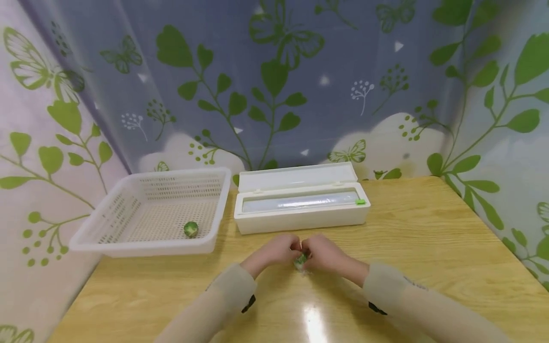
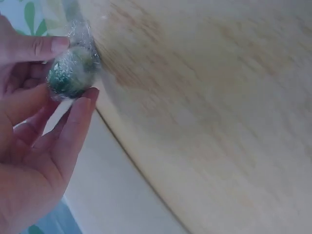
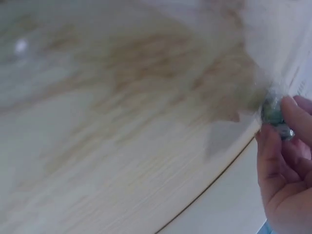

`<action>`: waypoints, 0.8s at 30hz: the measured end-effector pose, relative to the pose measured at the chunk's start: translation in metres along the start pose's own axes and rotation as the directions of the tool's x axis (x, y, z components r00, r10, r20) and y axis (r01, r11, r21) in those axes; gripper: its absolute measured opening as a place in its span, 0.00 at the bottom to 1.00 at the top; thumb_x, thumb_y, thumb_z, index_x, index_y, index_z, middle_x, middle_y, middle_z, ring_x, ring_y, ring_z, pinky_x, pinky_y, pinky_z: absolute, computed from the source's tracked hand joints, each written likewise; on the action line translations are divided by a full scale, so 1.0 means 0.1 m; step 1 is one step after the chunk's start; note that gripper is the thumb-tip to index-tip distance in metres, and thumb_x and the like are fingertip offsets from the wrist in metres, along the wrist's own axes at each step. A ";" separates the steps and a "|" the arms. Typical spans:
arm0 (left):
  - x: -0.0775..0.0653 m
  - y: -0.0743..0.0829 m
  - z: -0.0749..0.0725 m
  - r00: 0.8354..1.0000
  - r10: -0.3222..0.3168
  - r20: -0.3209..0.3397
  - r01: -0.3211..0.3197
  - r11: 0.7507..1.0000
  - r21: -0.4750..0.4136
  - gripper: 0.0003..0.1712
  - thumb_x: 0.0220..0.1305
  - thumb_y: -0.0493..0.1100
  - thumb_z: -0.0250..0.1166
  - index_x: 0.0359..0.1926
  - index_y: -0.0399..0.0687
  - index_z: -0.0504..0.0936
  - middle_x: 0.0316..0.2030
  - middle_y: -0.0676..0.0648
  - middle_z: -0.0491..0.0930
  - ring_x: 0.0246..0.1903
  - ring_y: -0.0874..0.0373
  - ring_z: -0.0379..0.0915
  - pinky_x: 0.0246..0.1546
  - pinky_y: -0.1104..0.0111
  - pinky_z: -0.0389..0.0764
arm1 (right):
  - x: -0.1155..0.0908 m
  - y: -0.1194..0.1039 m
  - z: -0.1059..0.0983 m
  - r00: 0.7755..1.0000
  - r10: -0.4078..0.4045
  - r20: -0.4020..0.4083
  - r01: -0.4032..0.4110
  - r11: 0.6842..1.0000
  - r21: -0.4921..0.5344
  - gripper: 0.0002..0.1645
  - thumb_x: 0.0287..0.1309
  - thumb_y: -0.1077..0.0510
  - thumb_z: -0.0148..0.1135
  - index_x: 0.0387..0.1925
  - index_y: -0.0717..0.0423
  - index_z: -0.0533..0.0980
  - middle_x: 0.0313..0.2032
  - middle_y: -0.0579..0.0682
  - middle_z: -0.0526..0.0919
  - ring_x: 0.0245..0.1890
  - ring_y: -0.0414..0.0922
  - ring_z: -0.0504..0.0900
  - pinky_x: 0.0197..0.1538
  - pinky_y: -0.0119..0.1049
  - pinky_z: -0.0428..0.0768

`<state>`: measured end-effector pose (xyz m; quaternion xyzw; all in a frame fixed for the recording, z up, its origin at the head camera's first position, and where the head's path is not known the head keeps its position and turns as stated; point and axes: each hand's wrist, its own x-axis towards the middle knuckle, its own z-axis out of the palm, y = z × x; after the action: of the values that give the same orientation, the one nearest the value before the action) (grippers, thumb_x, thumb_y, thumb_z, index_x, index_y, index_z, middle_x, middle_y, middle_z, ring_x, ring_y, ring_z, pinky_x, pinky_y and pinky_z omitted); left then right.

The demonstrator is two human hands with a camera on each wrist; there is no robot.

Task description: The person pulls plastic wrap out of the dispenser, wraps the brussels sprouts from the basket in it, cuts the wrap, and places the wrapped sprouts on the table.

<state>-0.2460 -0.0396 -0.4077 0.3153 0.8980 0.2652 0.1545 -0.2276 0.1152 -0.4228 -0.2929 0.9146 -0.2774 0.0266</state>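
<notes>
Between my two hands is a small green Brussels sprout [image 1: 299, 262] in crinkled clear plastic film, held over the table in front of the white box. My left hand [image 1: 280, 248] grips it from the left with thumb and fingers. From the other side my right hand [image 1: 328, 255] pinches it, fingertips close to those of the left. In the left wrist view the wrapped sprout [image 2: 73, 73] shows film bunched on its upper end. Fingers partly hide the sprout [image 3: 272, 111] in the right wrist view.
A long white box [image 1: 300, 221] with its lid raised stands behind my hands, a roll of clear film [image 1: 300, 201] inside and a green tab [image 1: 360, 202] at its right end. At the left, a white plastic basket [image 1: 147, 247] holds another Brussels sprout [image 1: 190, 229]. Everything stands on a wooden table [image 1: 429, 247].
</notes>
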 end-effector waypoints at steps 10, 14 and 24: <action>-0.02 -0.02 -0.01 0.997 -0.077 -0.011 0.076 0.995 -0.063 0.09 0.48 0.36 0.67 0.26 0.40 0.74 0.24 0.51 0.74 0.28 0.59 0.70 0.29 0.71 0.72 | -0.08 -0.07 -0.06 0.997 0.002 0.080 -0.011 0.994 0.111 0.01 0.47 0.64 0.62 0.25 0.59 0.77 0.24 0.47 0.80 0.21 0.37 0.75 0.25 0.28 0.73; -0.05 0.00 -0.01 0.995 -0.096 0.023 0.098 0.992 -0.079 0.09 0.47 0.36 0.68 0.29 0.38 0.77 0.26 0.50 0.76 0.29 0.59 0.72 0.29 0.72 0.73 | -0.10 -0.05 -0.11 0.994 0.004 0.105 -0.026 0.978 0.207 0.04 0.51 0.63 0.59 0.27 0.59 0.80 0.25 0.46 0.80 0.24 0.39 0.77 0.27 0.29 0.75; -0.07 0.05 0.07 0.989 -0.125 0.084 0.127 0.992 -0.023 0.09 0.45 0.40 0.70 0.23 0.40 0.78 0.18 0.54 0.72 0.19 0.64 0.63 0.20 0.74 0.67 | -0.13 -0.06 -0.11 0.991 0.081 0.108 -0.106 0.960 0.257 0.04 0.48 0.64 0.63 0.22 0.57 0.76 0.23 0.44 0.78 0.24 0.39 0.73 0.25 0.31 0.73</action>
<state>-0.2351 -0.0384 -0.4100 0.2664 0.9051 0.2542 0.2124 -0.2164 0.1235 -0.4124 -0.2563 0.8803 -0.3799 0.1225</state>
